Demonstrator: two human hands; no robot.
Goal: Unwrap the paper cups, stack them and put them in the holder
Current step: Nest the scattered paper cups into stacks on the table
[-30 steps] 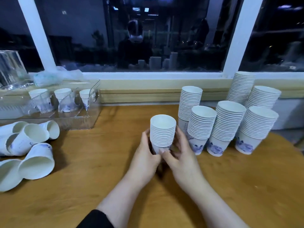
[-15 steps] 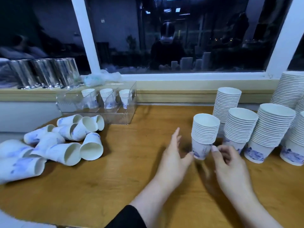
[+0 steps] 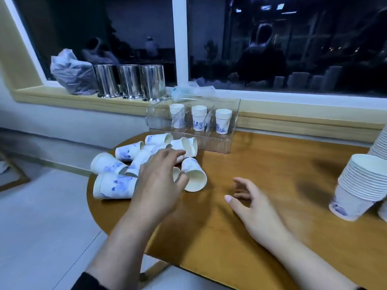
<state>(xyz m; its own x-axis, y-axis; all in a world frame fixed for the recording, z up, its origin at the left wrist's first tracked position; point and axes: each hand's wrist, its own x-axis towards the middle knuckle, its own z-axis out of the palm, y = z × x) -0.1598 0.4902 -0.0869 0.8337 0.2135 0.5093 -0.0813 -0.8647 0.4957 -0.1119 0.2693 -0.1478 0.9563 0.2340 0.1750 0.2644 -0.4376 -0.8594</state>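
Note:
Several white paper cups with blue prints lie on their sides in a loose pile (image 3: 127, 152) at the table's left end. My left hand (image 3: 159, 174) hovers over this pile with fingers spread, holding nothing. My right hand (image 3: 249, 204) floats above the bare wood in the middle, fingers relaxed and empty. A clear plastic holder (image 3: 228, 141) stands at the back against the sill, with three short cup stacks (image 3: 199, 118) in it. An upright stack of cups (image 3: 360, 185) stands at the right edge.
Three shiny metal cylinders (image 3: 127, 80) and a crumpled plastic bag (image 3: 71, 74) sit on the window sill at the left. The round wooden table (image 3: 272, 164) ends at its left rim close to the pile, with floor beyond. More cup stacks (image 3: 379, 143) show at the far right.
Both hands have let go of the upright stack, which now stands at the right. My view has swung left, and my left hand has moved over the pile of lying cups.

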